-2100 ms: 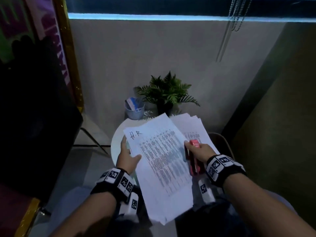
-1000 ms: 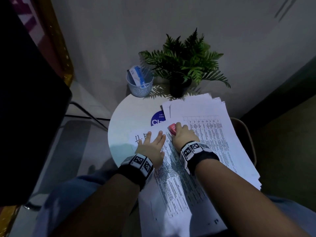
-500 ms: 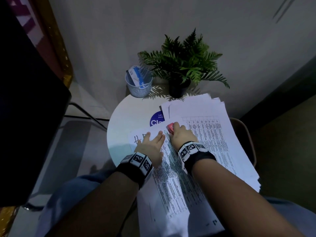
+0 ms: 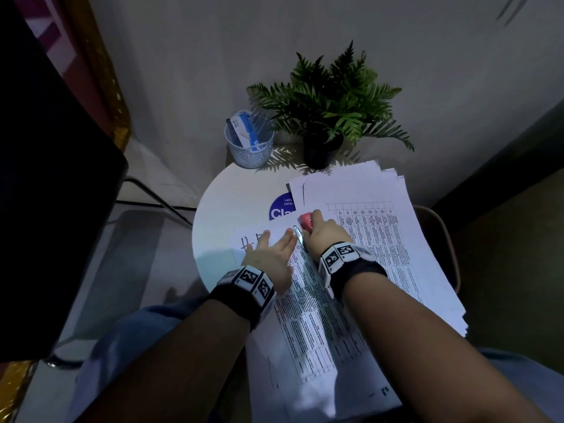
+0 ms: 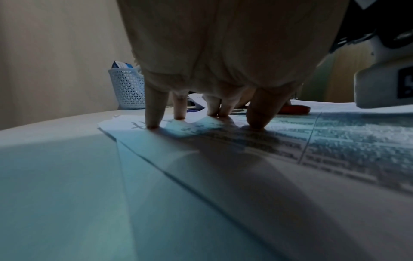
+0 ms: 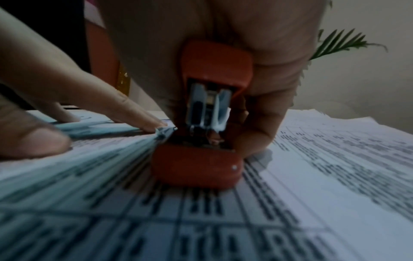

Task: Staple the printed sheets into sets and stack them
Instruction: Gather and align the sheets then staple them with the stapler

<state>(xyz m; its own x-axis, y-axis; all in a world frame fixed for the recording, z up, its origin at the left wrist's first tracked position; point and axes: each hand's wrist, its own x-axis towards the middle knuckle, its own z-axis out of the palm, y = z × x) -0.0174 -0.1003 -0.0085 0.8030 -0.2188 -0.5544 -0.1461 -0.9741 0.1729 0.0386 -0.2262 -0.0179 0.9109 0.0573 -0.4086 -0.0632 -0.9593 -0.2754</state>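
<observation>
Since earlier, the stapled set [image 4: 308, 315] dropped onto the round table [image 4: 219, 215]. Left hand [image 4: 271, 254] presses flat, fingers straight; right hand [image 4: 323, 236] grips the red stapler [image 4: 305, 221], seemingly mid-staple; next, squeeze fully.

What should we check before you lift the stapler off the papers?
1. Left hand pressing the set of sheets flat: ok.
2. Right hand gripping the red stapler: ok.
3. Stapler over the sheets' top corner: ok.
4. Staple gone through: cannot tell.
5. Fingers out of the stapler's mouth: ok, but close.
6. Stack of papers beside it resting on the table: ok.
</observation>
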